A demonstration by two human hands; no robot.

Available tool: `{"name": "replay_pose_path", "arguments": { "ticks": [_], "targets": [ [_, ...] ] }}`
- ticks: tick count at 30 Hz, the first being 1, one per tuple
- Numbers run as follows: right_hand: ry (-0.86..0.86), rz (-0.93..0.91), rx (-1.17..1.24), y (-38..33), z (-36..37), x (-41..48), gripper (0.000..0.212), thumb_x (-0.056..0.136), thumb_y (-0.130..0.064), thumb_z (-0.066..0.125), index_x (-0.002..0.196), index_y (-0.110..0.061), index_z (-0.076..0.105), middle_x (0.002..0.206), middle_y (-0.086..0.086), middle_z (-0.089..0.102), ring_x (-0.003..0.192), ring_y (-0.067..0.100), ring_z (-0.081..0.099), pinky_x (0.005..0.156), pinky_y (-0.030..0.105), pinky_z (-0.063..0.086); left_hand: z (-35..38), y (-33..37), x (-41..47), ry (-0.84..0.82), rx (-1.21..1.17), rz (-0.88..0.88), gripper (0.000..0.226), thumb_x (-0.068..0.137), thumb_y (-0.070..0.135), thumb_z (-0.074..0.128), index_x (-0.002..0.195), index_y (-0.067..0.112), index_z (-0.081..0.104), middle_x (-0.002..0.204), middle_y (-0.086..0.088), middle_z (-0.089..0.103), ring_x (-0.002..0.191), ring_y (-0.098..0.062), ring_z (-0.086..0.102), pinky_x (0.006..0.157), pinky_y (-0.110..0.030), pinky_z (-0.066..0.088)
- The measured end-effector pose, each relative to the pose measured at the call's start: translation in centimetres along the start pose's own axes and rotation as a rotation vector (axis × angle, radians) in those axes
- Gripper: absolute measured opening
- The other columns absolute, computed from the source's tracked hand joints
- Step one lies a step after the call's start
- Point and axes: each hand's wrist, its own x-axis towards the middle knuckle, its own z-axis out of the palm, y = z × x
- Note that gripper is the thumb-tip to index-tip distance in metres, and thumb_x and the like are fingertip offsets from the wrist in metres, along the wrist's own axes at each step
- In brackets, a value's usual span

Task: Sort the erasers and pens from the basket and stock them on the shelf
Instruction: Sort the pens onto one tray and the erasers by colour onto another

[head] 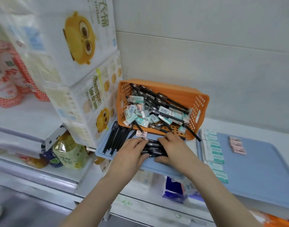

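Note:
An orange perforated basket (202,102) stands tilted on the white shelf, holding several black pens and teal and pink erasers. In front of it lies a blue tray (156,167) with a row of black pens (115,140) at its left. My left hand (132,152) and my right hand (173,149) both curl round a bundle of black pens (152,149) over this tray. A pink eraser (141,133) lies at the basket's front edge. A second blue tray (261,174) at the right holds a column of teal erasers (213,151) and three pink erasers (237,145).
Stacked tissue packs (84,99) with a yellow cartoon figure stand to the left of the basket. A red mesh basket (12,76) sits at far left. Bottles (70,153) stand on the lower shelf below. The white back wall rises behind the basket.

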Motion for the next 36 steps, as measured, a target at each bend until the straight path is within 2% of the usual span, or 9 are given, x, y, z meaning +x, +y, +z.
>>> {"name": "replay_pose_path", "arguments": {
  "ticks": [4,11,15,20,24,26,29,33,36],
  "targets": [
    [-0.054,0.032,-0.071,0.3,-0.1,-0.1,0.061,0.088,-0.054,0.057,0.135,-0.016,0.048,0.127,0.007,0.050,0.117,0.027,0.046,0.097,0.038,0.039,0.4,-0.8,0.4,0.063,0.038,0.024,0.033,0.081,0.014,0.075,0.113,0.011,0.069,0.111,-0.002,0.064,0.105,-0.022,0.058,0.090,-0.036,0.053],
    [-0.117,0.104,-0.132,0.0,-1.0,-0.4,0.028,0.088,-0.017,0.054,0.114,-0.007,0.050,0.110,0.014,0.061,0.096,0.031,0.061,0.065,0.032,0.039,-0.5,-0.7,0.5,0.050,0.041,-0.046,0.040,0.079,0.015,0.077,0.118,0.015,0.068,0.116,0.000,0.061,0.110,-0.021,0.055,0.095,-0.035,0.048],
    [-0.095,0.186,-0.113,0.6,-0.7,-0.6,0.031,0.091,-0.019,0.055,0.119,-0.007,0.048,0.114,0.014,0.061,0.100,0.031,0.061,0.071,0.034,0.046,-0.6,-0.3,0.9,0.028,0.026,-0.053,0.040,0.083,0.013,0.072,0.123,0.013,0.065,0.121,-0.001,0.060,0.112,-0.022,0.054,0.098,-0.037,0.047],
    [-0.040,0.022,-0.046,0.6,0.3,-0.1,0.076,0.086,-0.058,0.059,0.143,-0.012,0.038,0.131,0.009,0.047,0.119,0.028,0.045,0.098,0.038,0.041,-0.7,-1.0,1.8,0.162,0.015,-0.080,0.047,0.077,-0.011,0.064,0.120,0.008,0.066,0.117,-0.008,0.063,0.106,-0.027,0.058,0.091,-0.040,0.051],
    [0.075,-0.086,-0.068,0.2,0.9,0.1,0.082,0.080,-0.071,0.042,0.135,-0.011,0.053,0.110,0.008,0.061,0.096,0.028,0.059,0.079,0.038,0.052,-1.2,-1.6,2.7,0.136,0.082,-0.042,0.043,0.068,-0.011,0.072,0.107,0.006,0.073,0.106,-0.008,0.069,0.097,-0.030,0.064,0.082,-0.038,0.055],
    [0.090,-0.112,-0.069,0.5,1.2,0.0,0.081,0.080,-0.071,0.033,0.132,-0.014,0.057,0.103,0.003,0.063,0.087,0.024,0.061,0.071,0.034,0.053,-1.2,-1.5,2.7,0.126,0.132,-0.042,0.037,0.066,-0.007,0.076,0.100,0.007,0.074,0.096,-0.007,0.071,0.090,-0.030,0.065,0.076,-0.036,0.056],
    [0.115,-0.142,-0.069,1.1,1.3,-0.3,0.063,0.085,-0.059,0.047,0.132,-0.019,0.057,0.100,0.003,0.062,0.085,0.023,0.060,0.069,0.034,0.052,-1.1,-1.2,2.8,0.142,0.180,-0.059,0.021,0.067,0.001,0.079,0.085,0.010,0.073,0.082,-0.002,0.070,0.083,-0.026,0.060,0.071,-0.034,0.055],
    [0.066,-0.134,-0.068,1.1,1.1,-0.7,0.058,0.090,-0.049,0.058,0.139,-0.018,0.049,0.113,0.008,0.058,0.101,0.028,0.055,0.083,0.039,0.048,-1.1,-1.0,3.9,0.085,0.255,-0.097,0.025,0.059,0.001,0.081,0.058,0.016,0.061,0.056,0.001,0.060,0.066,-0.024,0.054,0.058,-0.030,0.047],
    [0.032,-0.071,-0.046,1.0,0.9,-0.7,0.056,0.094,-0.047,0.053,0.139,-0.015,0.046,0.125,0.007,0.051,0.116,0.026,0.047,0.096,0.035,0.039,-0.1,-1.0,4.4,0.034,0.313,-0.073,0.025,0.058,-0.002,0.079,0.056,0.014,0.059,0.055,0.000,0.054,0.068,-0.027,0.053,0.057,-0.035,0.048]
  ]
}}
